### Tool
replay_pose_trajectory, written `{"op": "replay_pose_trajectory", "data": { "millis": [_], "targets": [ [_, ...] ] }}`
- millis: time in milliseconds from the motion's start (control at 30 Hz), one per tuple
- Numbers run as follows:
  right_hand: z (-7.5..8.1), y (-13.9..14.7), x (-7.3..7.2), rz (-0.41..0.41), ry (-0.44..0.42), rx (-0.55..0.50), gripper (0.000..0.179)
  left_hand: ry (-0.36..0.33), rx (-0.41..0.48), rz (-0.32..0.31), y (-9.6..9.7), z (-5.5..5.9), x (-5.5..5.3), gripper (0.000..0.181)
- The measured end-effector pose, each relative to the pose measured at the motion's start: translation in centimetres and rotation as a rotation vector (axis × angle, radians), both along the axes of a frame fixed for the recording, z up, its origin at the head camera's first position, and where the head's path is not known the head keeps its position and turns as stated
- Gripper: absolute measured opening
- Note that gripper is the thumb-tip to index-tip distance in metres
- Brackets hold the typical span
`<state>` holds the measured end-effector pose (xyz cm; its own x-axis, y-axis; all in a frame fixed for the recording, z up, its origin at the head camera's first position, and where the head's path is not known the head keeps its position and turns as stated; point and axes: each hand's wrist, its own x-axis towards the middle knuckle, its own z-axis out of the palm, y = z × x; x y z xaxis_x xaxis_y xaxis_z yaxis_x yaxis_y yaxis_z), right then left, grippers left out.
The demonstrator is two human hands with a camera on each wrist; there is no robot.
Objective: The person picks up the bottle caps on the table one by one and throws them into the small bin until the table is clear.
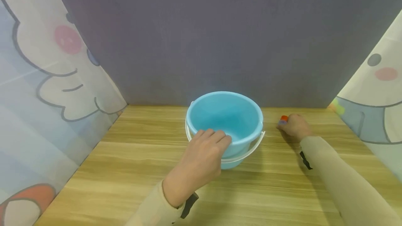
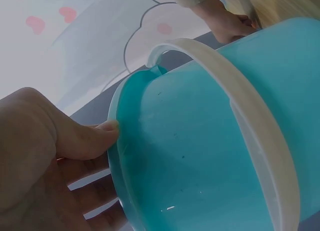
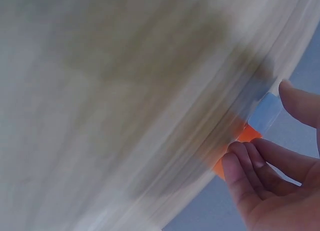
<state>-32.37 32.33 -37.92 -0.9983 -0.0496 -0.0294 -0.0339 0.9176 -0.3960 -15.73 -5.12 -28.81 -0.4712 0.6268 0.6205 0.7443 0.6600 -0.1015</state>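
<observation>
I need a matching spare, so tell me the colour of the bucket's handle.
The handle is white, seen best in the left wrist view.

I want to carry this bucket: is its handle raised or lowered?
Lowered: in the head view, the white handle curves down around the near side of the blue bucket.

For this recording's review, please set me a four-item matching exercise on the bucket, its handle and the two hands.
Things:
1. bucket
2. handle
3. left hand
4. right hand

Descriptions:
A. gripping the bucket
B. white
C. to the right of the bucket, at a small blue and orange item
D. light blue

Right pairs: 1-D, 2-B, 3-A, 4-C
</observation>
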Motion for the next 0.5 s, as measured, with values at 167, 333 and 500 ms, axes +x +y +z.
{"op": "replay_pose_trajectory", "data": {
  "millis": [167, 333, 500],
  "targets": [
    [-0.01, 0.18, -0.16, -0.005, -0.01, -0.002, 0.039, 0.016, -0.005, -0.003, 0.12, 0.03, -0.07, 0.036],
    [0.19, 0.09, -0.31, 0.006, -0.031, -0.001, 0.037, 0.017, -0.002, -0.003, 0.12, -0.19, -0.2, 0.036],
    [0.31, 0.14, -0.27, 0.011, -0.01, -0.024, 0.037, 0.01, -0.004, 0.001, 0.06, -0.3, -0.24, 0.037]
  ]
}}
